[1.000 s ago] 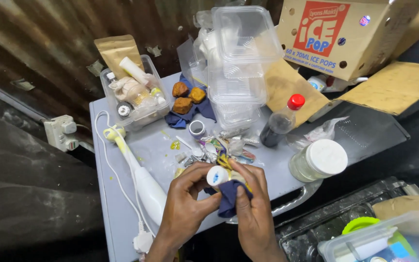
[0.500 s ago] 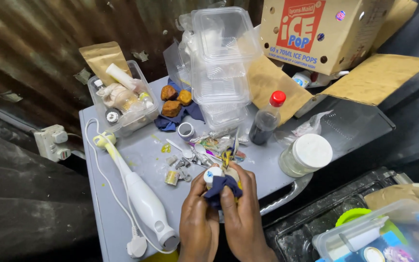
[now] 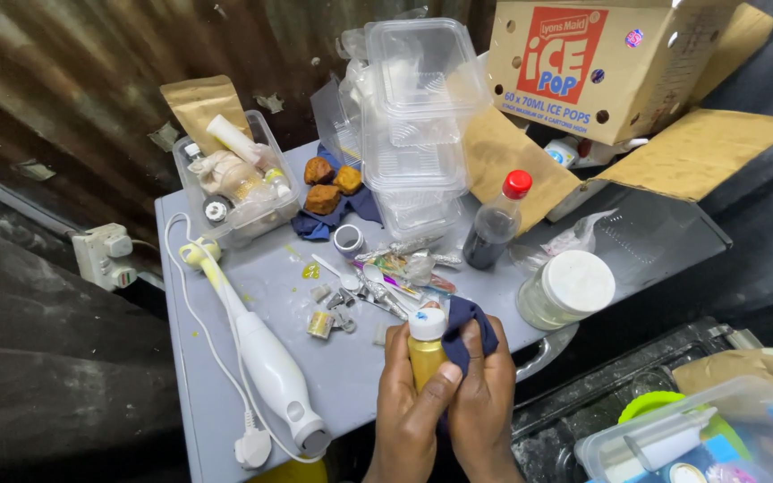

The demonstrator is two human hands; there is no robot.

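Note:
My left hand (image 3: 409, 394) grips a small gold bottle (image 3: 426, 351) with a white cap, held upright over the front edge of the grey table (image 3: 225, 394). My right hand (image 3: 480, 385) presses a dark blue cloth (image 3: 467, 324) against the bottle's right side. Just beyond the bottle lie several small spoons, foil scraps and little pots (image 3: 378, 282).
A white hand blender (image 3: 266, 358) with cord and plug lies at the left. A clear box of small bottles (image 3: 234, 179), stacked clear plastic containers (image 3: 413, 125), a dark red-capped bottle (image 3: 496, 224), a white-lidded jar (image 3: 567, 288) and a cardboard box (image 3: 601, 63) stand behind. Tubs sit lower right.
The bottle has been turned upright in my hands, its gold body now showing. The cloth has shifted to its right side. The camera view has moved slightly.

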